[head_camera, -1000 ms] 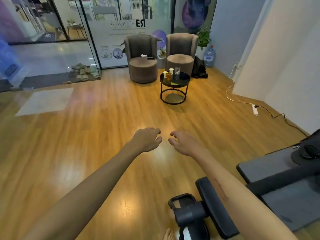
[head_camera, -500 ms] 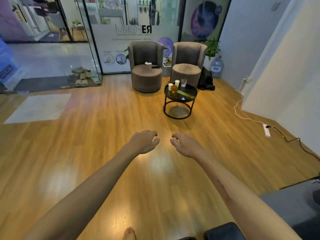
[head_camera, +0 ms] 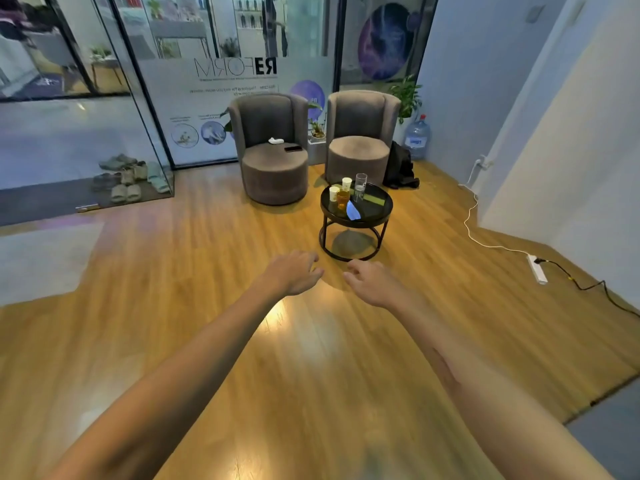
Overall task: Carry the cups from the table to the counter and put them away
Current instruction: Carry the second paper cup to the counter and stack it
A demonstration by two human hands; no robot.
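A small round black table [head_camera: 372, 221] stands ahead on the wooden floor. On it are two white paper cups [head_camera: 334, 194] [head_camera: 346, 184], an amber glass [head_camera: 343, 199] and a tall clear glass [head_camera: 360, 183]. Both my arms reach forward, well short of the table. My left hand [head_camera: 294, 273] hangs with loosely curled fingers and holds nothing. My right hand [head_camera: 372, 284] is likewise relaxed and empty. The two hands are a little apart from each other.
Two grey armchairs [head_camera: 273, 150] [head_camera: 360, 140] stand behind the table against a glass wall. A black bag [head_camera: 400, 168] and a water bottle [head_camera: 417, 138] sit at the right. A white cable and power strip [head_camera: 536, 270] lie on the floor at the right wall.
The view has moved toward the table, which now appears larger and nearer. The black equipment at the lower right has left the view. My hands keep the same pose.
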